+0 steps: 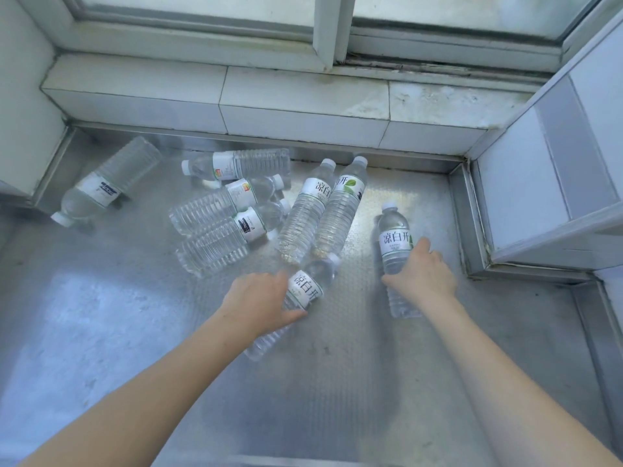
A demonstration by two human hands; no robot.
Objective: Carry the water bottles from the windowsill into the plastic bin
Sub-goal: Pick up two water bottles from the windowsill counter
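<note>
While each hand grips one, eight water bottles (337, 210) lie flat

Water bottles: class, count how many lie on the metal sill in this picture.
8. One far left, three stacked left of centre, two side by side at centre, one under the left hand, one under the right hand. None looks hidden.

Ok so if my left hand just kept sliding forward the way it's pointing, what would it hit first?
Your left hand already grips a lying bottle. Pushed on up and right, that bottle's cap would probably meet the bases of the two side-by-side bottles first, though depth is hard to judge.
</note>
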